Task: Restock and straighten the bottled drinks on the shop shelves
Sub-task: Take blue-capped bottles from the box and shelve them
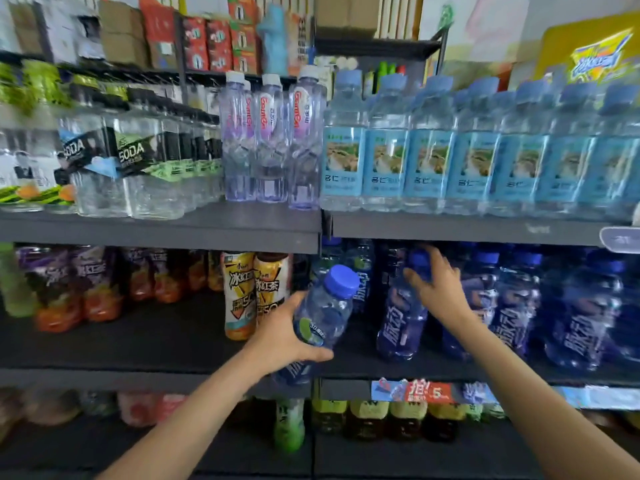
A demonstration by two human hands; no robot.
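Note:
My left hand (282, 337) grips a blue-capped, blue-labelled drink bottle (323, 313), tilted, in front of the middle shelf (159, 375). My right hand (441, 289) reaches into that shelf and holds the neck of a standing dark-blue bottle (403, 313), fingers round it just under the blue cap. More of the same blue bottles (575, 313) stand in a row to the right. A gap in the row lies between the two hands.
Two yellow iced-tea bottles (254, 292) stand left of my left hand, with purple and orange drinks (86, 285) further left. The upper shelf (467, 228) carries light-blue water bottles (429, 147), clear purple bottles (270, 140) and soda packs (131, 161). Green and dark bottles fill the bottom shelf.

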